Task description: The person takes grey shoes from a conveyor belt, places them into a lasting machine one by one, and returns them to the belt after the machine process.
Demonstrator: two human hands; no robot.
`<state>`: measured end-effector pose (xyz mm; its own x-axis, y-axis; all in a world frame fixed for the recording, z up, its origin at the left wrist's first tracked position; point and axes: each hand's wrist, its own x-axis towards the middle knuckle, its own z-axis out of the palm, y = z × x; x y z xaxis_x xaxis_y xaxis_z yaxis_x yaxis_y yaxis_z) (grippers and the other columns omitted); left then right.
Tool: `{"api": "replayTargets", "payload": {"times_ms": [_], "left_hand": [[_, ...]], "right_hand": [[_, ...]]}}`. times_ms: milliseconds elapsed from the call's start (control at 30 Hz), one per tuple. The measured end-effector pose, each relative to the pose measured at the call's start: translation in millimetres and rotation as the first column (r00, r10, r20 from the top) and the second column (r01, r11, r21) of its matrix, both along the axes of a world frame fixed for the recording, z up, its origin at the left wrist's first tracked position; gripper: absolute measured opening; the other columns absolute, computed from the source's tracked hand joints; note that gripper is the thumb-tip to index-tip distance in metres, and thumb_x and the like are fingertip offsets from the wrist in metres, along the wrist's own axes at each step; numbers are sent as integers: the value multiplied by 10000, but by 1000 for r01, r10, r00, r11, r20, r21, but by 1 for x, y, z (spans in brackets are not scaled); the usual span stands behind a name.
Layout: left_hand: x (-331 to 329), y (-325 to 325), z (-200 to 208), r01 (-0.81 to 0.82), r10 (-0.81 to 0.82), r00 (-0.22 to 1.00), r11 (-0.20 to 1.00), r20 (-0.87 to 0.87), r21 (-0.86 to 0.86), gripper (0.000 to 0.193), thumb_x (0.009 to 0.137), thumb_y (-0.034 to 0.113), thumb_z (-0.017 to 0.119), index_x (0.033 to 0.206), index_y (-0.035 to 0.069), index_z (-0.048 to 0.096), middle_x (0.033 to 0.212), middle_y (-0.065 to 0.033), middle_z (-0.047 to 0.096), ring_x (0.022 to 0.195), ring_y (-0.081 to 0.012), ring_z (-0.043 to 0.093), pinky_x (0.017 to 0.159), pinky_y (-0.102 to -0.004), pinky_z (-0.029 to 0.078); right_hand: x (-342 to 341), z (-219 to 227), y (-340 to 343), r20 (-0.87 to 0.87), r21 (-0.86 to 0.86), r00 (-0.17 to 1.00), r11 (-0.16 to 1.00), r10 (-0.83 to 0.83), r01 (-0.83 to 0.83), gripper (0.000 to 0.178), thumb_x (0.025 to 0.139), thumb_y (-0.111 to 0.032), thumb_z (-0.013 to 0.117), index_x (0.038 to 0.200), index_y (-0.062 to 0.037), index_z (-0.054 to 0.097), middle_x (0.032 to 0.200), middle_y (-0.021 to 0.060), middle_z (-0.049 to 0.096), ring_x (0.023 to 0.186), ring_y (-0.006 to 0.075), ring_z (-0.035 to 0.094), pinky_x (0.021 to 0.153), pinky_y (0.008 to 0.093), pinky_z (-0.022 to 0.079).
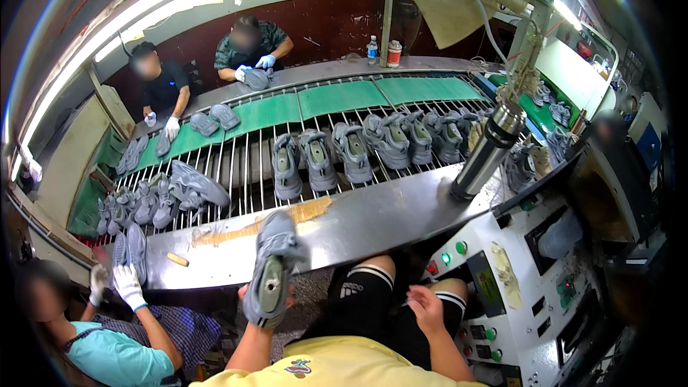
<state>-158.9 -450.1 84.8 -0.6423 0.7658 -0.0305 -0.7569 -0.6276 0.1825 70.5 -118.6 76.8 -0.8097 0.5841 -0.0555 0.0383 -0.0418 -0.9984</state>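
Note:
A grey sneaker (275, 265) is gripped by its heel in my left hand (244, 295), just in front of the metal ledge. Its toe points away from me and its opening faces up, showing a pale insole with a dark round spot. The shoe hides most of those fingers. My right hand (428, 308) hovers above my knee with fingers loosely bent and apart, and nothing shows in it. Nearest to it is the white control panel (466, 315) with its coloured buttons.
Beyond the metal ledge (373, 226), grey sneakers (351, 154) line a rod conveyor. A steel flask (489, 150) stands at the ledge's right. One gloved co-worker (118, 351) handles shoes at near left; two others (251, 46) sit across the green belt (330, 104).

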Motion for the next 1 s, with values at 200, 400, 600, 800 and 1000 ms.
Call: {"api": "replayTargets", "payload": {"times_ms": [200, 400, 600, 800, 1000], "left_hand": [[36, 151, 68, 573, -569, 808, 703, -149, 421, 821, 804, 508, 635, 1422, 67, 324, 1439, -236, 320, 1309, -458, 316, 1023, -586, 346], [74, 254, 84, -45, -531, 46, 845, -846, -532, 251, 958, 183, 518, 929, 1, 688, 958, -92, 674, 873, -149, 628, 801, -291, 489], [76, 273, -6, -192, -568, 114, 792, -815, -579, 263, 914, 186, 579, 776, -21, 667, 743, -60, 661, 698, -133, 601, 639, -268, 466], [84, 232, -86, -481, -676, 146, 589, -722, -649, 223, 886, 139, 594, 751, -29, 650, 660, -58, 634, 621, -118, 589, 599, -257, 462], [85, 247, -104, -458, -710, 171, 557, -683, -693, 216, 875, 128, 605, 765, -50, 658, 669, -97, 658, 626, -151, 623, 612, -276, 486]], "right_hand": [[-61, 78, -15, -604, -320, 790, 876, 105, -362, 682, 839, -304, 573, 1426, -83, 304, 1306, 112, 485, 1078, 253, 535, 956, 373, 402], [54, 106, 32, -761, -578, 487, 790, -430, -206, 656, 792, -420, 520, 1319, -34, 464, 1333, 162, 498, 1197, 366, 488, 1036, 488, 359], [238, 92, 74, -595, -673, 173, 604, -785, 427, 631, 606, -256, 481, 1166, 28, 538, 1137, 197, 602, 1033, 369, 575, 947, 456, 462], [387, 115, 123, -580, -437, 23, 335, -814, 835, 628, 647, -166, 488, 1258, -21, 490, 1210, 104, 543, 1113, 277, 508, 994, 363, 384], [474, 174, 232, -314, 102, -69, -106, -947, 989, 684, 656, -108, 564, 1326, 4, 479, 1075, 90, 608, 939, 223, 581, 837, 323, 451]]}}
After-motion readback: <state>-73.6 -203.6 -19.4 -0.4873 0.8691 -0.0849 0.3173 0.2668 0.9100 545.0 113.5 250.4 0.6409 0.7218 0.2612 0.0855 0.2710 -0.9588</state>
